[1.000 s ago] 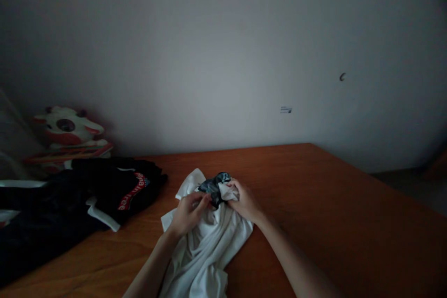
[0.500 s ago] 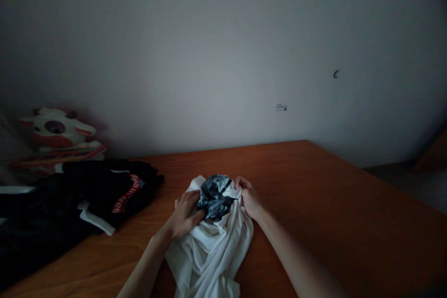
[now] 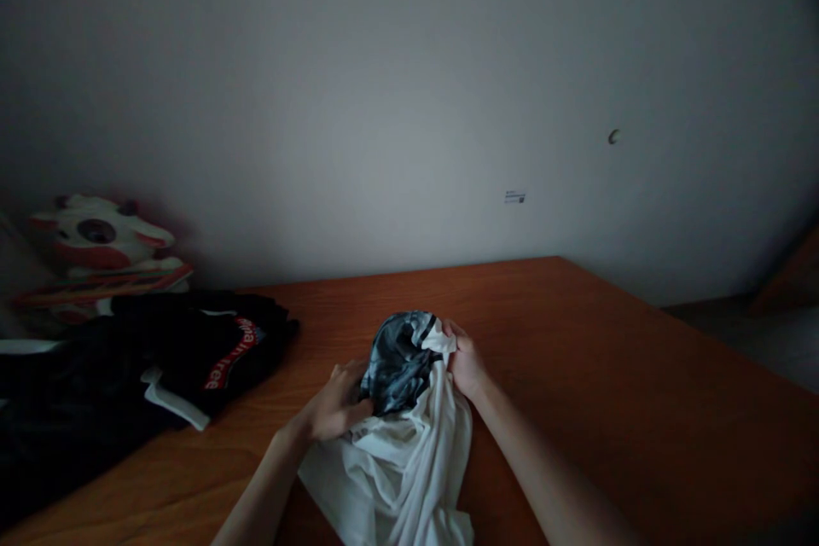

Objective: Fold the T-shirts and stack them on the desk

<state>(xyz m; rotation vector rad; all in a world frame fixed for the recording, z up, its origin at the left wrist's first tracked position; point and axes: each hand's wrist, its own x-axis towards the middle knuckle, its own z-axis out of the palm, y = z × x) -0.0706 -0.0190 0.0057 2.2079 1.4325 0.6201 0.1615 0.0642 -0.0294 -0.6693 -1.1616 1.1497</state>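
Observation:
A bunched garment (image 3: 409, 452) lies on the wooden table, its white cloth spreading toward me in loose folds. At its far end a dark grey mottled part (image 3: 397, 367) bulges out, with white cloth and black stripes along its right side. My left hand (image 3: 336, 405) grips the left edge of the mottled part, thumb on top and fingertips partly hidden behind the cloth. On the right side, my right hand (image 3: 466, 363) is closed on the striped white edge, holding it a little up. What kind of garment it is, I cannot tell.
Black clothing (image 3: 159, 358) with white trim and red lettering is heaped on the left of the wooden table (image 3: 607, 392). Behind it sits a cow-like plush toy (image 3: 102, 235). A wall (image 3: 384, 102) with a small label (image 3: 514, 197) rises behind the table.
The mottled part has opened out wider and taller, and less white cloth shows on its left. My right hand has moved slightly right with the striped edge. My left hand has shifted slightly down.

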